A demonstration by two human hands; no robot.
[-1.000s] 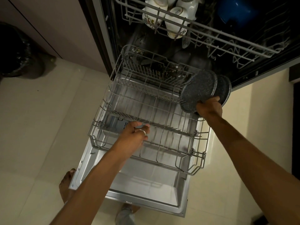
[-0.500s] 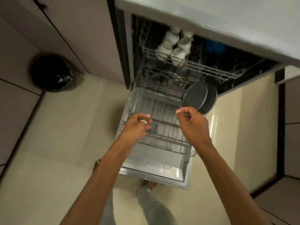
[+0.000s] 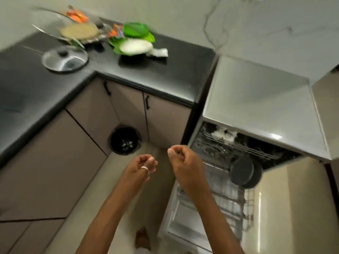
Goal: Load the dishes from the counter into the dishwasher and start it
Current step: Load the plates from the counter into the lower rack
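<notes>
The dishwasher (image 3: 256, 110) stands open at the right with its lower rack (image 3: 225, 195) pulled out over the door. Two dark speckled plates (image 3: 243, 170) stand upright at the rack's far right. White cups (image 3: 222, 134) sit in the upper rack. My left hand (image 3: 140, 168), with a ring, and my right hand (image 3: 183, 160) hover empty over the floor left of the rack, fingers loosely curled. On the black counter (image 3: 165, 70) lie a glass lid (image 3: 64, 58), a green plate with a white dish (image 3: 134, 45) and a steel pan of food (image 3: 77, 31).
A black waste bin (image 3: 124, 141) stands on the floor in the corner under the counter. Beige cabinet doors (image 3: 88, 114) line the left side. My foot (image 3: 142, 239) is on the tiled floor beside the open dishwasher door.
My right hand has let go of the speckled plates, which stay in the rack. Both hands have drawn back and left from the rack, and my view has swung up to the counter.
</notes>
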